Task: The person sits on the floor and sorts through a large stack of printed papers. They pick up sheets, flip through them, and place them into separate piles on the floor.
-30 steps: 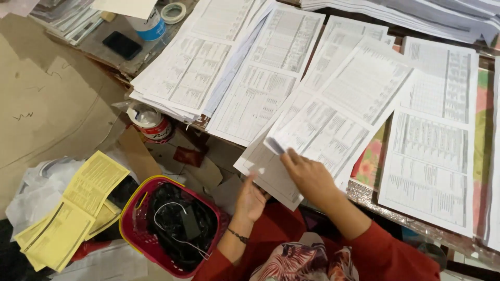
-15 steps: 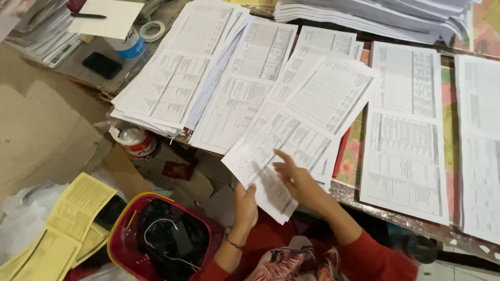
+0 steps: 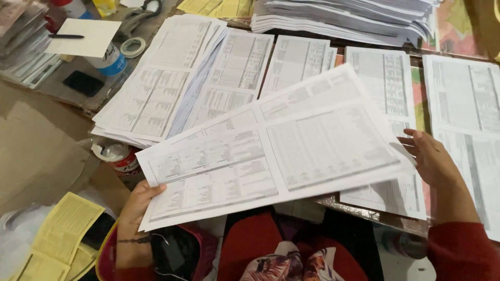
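While half a second before the printed sheets (image 3: 271, 151) had hung folded near the stacks, they were now spread wide above the counter (image 3: 57, 88), so the gathered set looked squared for laying down. Left hand (image 3: 136, 205) pinched the near-left corner; right hand (image 3: 431, 158) lay flat, open, under the right edge.

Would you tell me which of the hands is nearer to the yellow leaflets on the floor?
Left. The left hand is just right of the yellow leaflets; the right hand is far across.
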